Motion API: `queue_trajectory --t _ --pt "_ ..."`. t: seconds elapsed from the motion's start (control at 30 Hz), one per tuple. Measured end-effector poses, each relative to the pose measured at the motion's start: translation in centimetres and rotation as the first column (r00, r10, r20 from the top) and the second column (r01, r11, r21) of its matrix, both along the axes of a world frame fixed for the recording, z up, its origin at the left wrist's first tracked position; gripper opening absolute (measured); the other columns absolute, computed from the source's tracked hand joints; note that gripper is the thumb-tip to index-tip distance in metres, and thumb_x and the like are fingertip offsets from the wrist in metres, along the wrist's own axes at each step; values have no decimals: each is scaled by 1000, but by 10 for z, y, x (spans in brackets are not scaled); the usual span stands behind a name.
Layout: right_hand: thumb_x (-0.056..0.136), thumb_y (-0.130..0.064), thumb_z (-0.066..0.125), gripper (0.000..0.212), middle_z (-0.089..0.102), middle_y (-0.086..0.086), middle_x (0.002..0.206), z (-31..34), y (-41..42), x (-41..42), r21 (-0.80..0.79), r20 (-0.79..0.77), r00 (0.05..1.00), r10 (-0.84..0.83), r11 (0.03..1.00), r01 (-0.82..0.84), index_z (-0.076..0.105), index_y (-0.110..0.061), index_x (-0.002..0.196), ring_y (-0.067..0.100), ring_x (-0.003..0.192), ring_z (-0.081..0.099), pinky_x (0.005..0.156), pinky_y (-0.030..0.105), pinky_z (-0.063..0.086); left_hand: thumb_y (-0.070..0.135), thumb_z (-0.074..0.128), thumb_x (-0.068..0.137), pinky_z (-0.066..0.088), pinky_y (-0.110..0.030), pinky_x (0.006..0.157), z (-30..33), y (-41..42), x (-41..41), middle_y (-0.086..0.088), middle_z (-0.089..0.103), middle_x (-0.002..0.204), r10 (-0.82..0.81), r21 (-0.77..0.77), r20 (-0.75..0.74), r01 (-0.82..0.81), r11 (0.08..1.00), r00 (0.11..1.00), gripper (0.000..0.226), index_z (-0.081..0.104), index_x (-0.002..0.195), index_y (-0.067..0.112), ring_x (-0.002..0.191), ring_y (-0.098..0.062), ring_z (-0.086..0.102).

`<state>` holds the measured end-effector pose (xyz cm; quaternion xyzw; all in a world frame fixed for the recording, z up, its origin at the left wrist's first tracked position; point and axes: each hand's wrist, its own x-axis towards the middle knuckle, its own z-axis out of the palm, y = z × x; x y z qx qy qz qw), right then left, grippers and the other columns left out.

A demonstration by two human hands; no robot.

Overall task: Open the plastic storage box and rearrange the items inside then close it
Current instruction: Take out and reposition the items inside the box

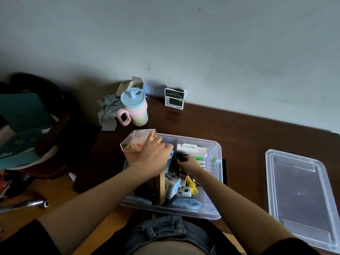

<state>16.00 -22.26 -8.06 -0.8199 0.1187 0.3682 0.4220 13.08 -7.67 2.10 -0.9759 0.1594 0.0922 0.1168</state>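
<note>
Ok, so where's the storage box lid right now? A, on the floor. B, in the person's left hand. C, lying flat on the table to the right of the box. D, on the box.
C: the clear lid lies flat on the dark table, to the right of the open storage box, and neither hand touches it.

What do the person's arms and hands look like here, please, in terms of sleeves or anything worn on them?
Both forearms are bare, with black short sleeves just showing at the bottom corners. No gloves, watch, rings or bracelets can be seen on the left hand or the right hand.
</note>
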Motion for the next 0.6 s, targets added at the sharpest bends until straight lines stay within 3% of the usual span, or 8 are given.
queue_trajectory --t 0.1,0.2,0.27,0.33,0.4,0.43,0.5,0.6 --pt "84 -16 63 17 58 -2 74 14 -10 1 -36 38 996 86 996 -85 66 -6 98 5 61 54 49 13 40 32 40 92 8 -48 116 -1 -2 1 -8 66 113 -10 -10 -15 10 1000 1000 43 47 130 12 118 -30 50" --pt "80 -18 63 20 61 -1 75 34 -27 0 -149 19 962 271 953 -265 66 -5 94 13 71 58 59 19 46 48 43 92 20 -44 112 -3 -7 7 -11 67 109 9 -33 -41 -10 999 999 48 47 121 10 112 -31 54" --pt "80 -18 63 26 65 3 89 48 -38 -4 -254 -59 862 503 828 -500 64 -6 102 17 82 60 73 28 53 53 48 91 26 -42 108 -8 -13 13 -12 66 111 33 -11 -50 -33 999 998 55 44 122 8 111 -32 55" --pt "80 -15 64 36 65 9 108 56 -44 -12 -295 -149 695 703 639 -710 60 -7 115 23 99 60 85 34 54 52 51 90 31 -39 104 -13 -20 18 -13 68 109 52 25 -30 -51 998 998 59 39 126 6 110 -31 58" --pt "81 -11 63 40 64 12 115 58 -43 -21 -282 -182 569 802 511 -812 59 -7 120 28 105 59 87 36 52 42 53 91 32 -37 99 -16 -24 21 -12 69 107 60 43 -24 -59 997 998 58 35 133 6 108 -30 60" --pt "83 -11 62 40 63 13 116 57 -42 -23 -254 -173 546 820 498 -829 59 -7 122 28 106 59 88 36 51 38 54 91 34 -36 97 -17 -25 22 -11 69 106 62 29 -27 -61 998 998 58 33 135 7 106 -29 61" --pt "87 -16 59 35 64 11 115 58 -42 -21 -141 -143 583 800 567 -812 61 -7 121 27 106 59 94 38 49 34 56 88 37 -35 90 -17 -23 23 -9 70 102 72 -47 -14 -72 996 997 56 35 134 10 101 -29 63" --pt "93 -26 52 28 65 9 110 60 -46 -8 79 -196 784 589 807 -586 66 -7 108 22 103 60 97 37 48 32 54 87 34 -31 72 -10 -18 19 -4 68 96 88 -207 68 -72 976 994 45 41 128 17 93 -27 62"
